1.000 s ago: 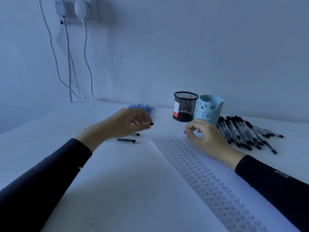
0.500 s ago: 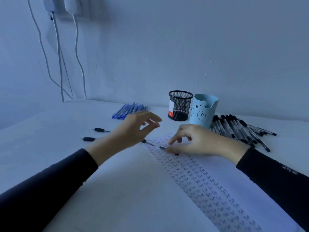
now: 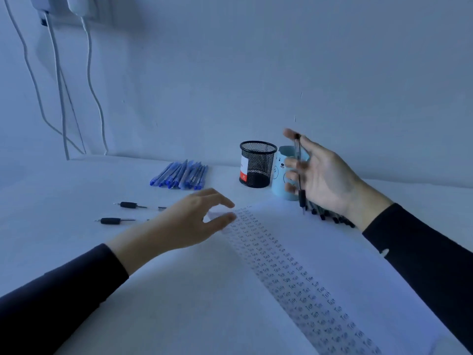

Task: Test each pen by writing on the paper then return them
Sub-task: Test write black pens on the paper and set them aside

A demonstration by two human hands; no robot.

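My right hand (image 3: 322, 175) is raised in front of the blue bear cup (image 3: 281, 172) and holds a black pen (image 3: 299, 172) upright between its fingers, tip pointing down. My left hand (image 3: 194, 221) hovers low at the top left corner of the paper (image 3: 320, 252), fingers loosely curved, holding nothing. The paper carries several columns of small written words. Two black pens (image 3: 120, 212) lie on the table left of my left hand. A pile of black pens (image 3: 330, 216) is mostly hidden behind my right wrist.
A black mesh pen cup (image 3: 257, 163) stands next to the bear cup. A bundle of blue pens (image 3: 181, 174) lies to its left. White cables (image 3: 58, 85) hang down the wall at far left.
My right hand picked the pen up off the paper and lifted it up to the right. My left hand let go and dropped toward the paper's corner.
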